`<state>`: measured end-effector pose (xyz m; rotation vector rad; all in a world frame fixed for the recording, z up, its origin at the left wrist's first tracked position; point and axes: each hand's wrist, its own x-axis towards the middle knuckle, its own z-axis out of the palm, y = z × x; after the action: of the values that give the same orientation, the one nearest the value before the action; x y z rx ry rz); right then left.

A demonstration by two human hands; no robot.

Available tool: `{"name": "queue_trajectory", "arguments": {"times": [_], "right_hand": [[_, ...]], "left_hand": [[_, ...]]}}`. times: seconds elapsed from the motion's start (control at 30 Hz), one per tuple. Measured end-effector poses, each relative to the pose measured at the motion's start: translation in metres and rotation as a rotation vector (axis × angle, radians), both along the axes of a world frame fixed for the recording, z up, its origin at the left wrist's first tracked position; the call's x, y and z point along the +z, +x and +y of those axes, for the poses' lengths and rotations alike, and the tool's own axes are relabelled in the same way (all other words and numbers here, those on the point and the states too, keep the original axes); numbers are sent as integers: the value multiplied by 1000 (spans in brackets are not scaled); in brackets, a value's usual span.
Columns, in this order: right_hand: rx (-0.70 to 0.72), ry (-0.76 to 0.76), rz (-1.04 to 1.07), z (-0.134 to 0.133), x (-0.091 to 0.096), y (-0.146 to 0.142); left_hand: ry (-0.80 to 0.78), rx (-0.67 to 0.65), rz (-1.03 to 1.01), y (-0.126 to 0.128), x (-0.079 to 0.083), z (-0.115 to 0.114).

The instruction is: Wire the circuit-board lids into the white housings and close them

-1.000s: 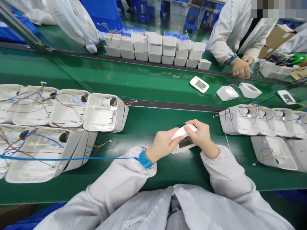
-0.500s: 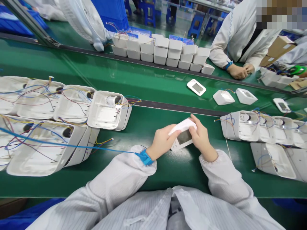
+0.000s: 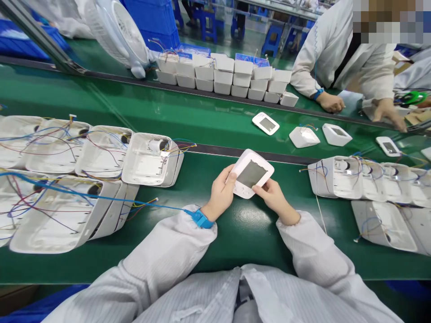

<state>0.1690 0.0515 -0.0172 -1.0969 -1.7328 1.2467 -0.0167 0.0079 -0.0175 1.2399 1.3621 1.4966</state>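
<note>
Above the green bench, a white device front cover with a grey screen (image 3: pixel 252 172) is held tilted between my two hands, screen side up. My left hand (image 3: pixel 221 192) grips its left edge, the thumb lying on the front face. At the lower right corner my right hand (image 3: pixel 274 197) pinches the cover, thumb on the front and fingers behind. The fingers under the cover are partly hidden. A blue wrist strap (image 3: pixel 202 219) with a cord circles my left wrist.
White open housings with wires (image 3: pixel 148 163) stand in rows at left; more housings (image 3: pixel 346 179) stand at right. Beyond the dark strip lie a loose screen cover (image 3: pixel 266 123) and white units (image 3: pixel 305 137). Stacked white housings (image 3: pixel 224 77), a fan (image 3: pixel 123 31) and a co-worker (image 3: pixel 340 58) are across.
The cover has turned so its screen faces up toward me, and my hands have shifted to its left edge and lower right corner. The co-worker's hands have moved apart.
</note>
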Motion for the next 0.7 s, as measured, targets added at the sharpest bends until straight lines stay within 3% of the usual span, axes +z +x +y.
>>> {"name": "queue_trajectory", "arguments": {"times": [0.07, 0.13, 0.23, 0.37, 0.5, 0.7], "right_hand": [[-55, 121, -68, -5, 7, 0], [-130, 344, -172, -9, 18, 1], [-27, 573, -277, -12, 30, 4], [164, 612, -329, -13, 34, 3], [111, 631, -341, -12, 30, 1], [104, 581, -430, -4, 29, 5]], "left_hand": [[41, -32, 9, -2, -3, 3], [116, -41, 30, -3, -4, 3], [249, -118, 192, -6, -3, 2], [323, -171, 363, -6, 2, -1], [363, -87, 407, -3, 4, 1], [255, -135, 400, -5, 1, 4]]}}
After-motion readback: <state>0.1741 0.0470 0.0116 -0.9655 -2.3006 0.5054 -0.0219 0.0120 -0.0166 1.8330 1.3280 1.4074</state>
